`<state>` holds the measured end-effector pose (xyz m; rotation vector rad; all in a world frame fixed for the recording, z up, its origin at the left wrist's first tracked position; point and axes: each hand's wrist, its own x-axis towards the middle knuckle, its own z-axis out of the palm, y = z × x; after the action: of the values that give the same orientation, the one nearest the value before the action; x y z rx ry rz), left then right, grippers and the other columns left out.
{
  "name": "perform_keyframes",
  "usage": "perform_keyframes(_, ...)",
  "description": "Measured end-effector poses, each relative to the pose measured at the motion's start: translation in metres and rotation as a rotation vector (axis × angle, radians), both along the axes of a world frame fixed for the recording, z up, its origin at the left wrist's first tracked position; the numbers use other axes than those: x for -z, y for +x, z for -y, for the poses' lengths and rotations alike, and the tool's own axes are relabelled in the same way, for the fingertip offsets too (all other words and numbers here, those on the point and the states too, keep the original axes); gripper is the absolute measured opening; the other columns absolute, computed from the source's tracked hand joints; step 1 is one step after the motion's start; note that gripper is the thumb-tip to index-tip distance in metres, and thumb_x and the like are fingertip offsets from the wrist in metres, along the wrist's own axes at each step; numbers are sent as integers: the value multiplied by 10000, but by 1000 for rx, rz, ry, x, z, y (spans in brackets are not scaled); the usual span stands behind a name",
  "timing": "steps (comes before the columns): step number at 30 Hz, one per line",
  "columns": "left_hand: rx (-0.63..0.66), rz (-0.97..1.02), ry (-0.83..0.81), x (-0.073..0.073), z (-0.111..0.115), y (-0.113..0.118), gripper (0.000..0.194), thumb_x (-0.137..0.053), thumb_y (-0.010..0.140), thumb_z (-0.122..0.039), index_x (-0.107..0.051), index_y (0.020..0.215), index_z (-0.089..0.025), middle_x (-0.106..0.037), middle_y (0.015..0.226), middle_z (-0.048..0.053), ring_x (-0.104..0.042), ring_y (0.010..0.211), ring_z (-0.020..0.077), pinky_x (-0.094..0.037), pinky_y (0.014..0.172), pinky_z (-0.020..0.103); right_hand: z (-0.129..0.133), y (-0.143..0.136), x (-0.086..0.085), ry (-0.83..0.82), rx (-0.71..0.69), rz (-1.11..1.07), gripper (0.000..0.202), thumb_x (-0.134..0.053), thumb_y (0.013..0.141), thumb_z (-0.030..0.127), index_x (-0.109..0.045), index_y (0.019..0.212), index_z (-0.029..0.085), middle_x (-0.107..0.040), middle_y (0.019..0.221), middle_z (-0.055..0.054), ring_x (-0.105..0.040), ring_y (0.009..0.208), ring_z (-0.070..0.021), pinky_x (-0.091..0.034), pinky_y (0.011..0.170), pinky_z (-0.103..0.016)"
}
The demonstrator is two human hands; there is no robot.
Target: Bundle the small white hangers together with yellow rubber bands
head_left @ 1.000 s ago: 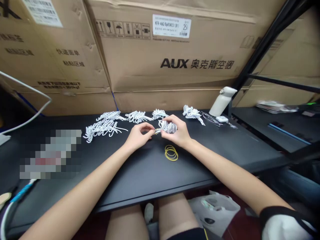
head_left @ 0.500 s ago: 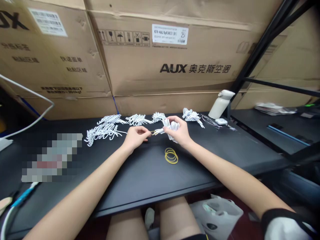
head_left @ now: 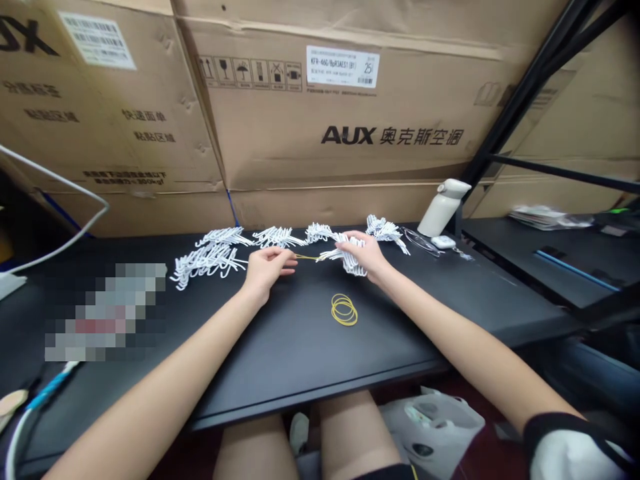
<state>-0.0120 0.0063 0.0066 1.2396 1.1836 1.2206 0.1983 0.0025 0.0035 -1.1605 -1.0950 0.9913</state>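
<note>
My right hand is closed round a bundle of white hooks, their straight ends pointing left. A yellow rubber band is stretched from those ends to my left hand, whose fingers pinch its other end. Several loose yellow rubber bands lie on the black table below my hands. Behind them, more white hooks rest in piles: a large one at the left, others at the back and one past my right hand.
A white bottle stands at the back right, beside a small white case and a cable. Large cardboard boxes wall off the back. A blurred-out object with a white cord lies at left. A black metal frame rises at right.
My hands have moved apart, so the yellow rubber band is stretched longer between them. The right hand has shifted right with the hook bundle and turned slightly.
</note>
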Motion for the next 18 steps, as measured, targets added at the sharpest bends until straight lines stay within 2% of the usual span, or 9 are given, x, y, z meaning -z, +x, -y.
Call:
perform_keyframes(3, -40, 97, -50, 2, -1, -1, 129, -673, 616, -241, -663, 652, -118, -682, 728, 57, -678, 739, 173, -563, 636, 257, 0, -2, 0, 81, 58, 3, 264, -757, 539, 220, -666, 780, 165, -634, 665, 28, -567, 591, -105, -456, 584, -222)
perform_keyframes(6, -33, 130, -142, 2, -1, -2, 118, -673, 621, -225, -642, 616, -111, -668, 668, 49, -669, 689, 158, -567, 651, 268, -3, -2, 1, -24, 70, -185, 242, -745, 562, 211, -645, 776, 162, -612, 597, 33, -557, 514, -110, -457, 505, -227)
perform_keyframes(9, 5, 126, -160, -1, 0, -2, 126, -681, 622, -217, -620, 592, -111, -654, 616, 39, -655, 640, 139, -563, 672, 273, -10, 5, 2, -91, 178, -344, 130, -699, 604, 158, -607, 696, 152, -546, 499, 48, -499, 425, -93, -424, 419, -211)
perform_keyframes(13, 161, 57, -154, -4, 4, 0, 164, -723, 611, -241, -618, 633, -116, -681, 691, 48, -658, 664, 139, -539, 621, 240, -15, 13, 2, -143, 220, -413, 58, -624, 679, 138, -575, 650, 149, -536, 473, 33, -468, 394, -85, -420, 387, -205)
perform_keyframes(18, 366, -12, -122, -5, 10, 5, 296, -739, 685, -381, -606, 769, -131, -677, 691, 31, -523, 467, 52, -354, 409, 151, -14, 10, 5, -164, 177, -405, 55, -638, 674, 139, -584, 662, 145, -528, 461, 33, -467, 387, -89, -414, 367, -201)
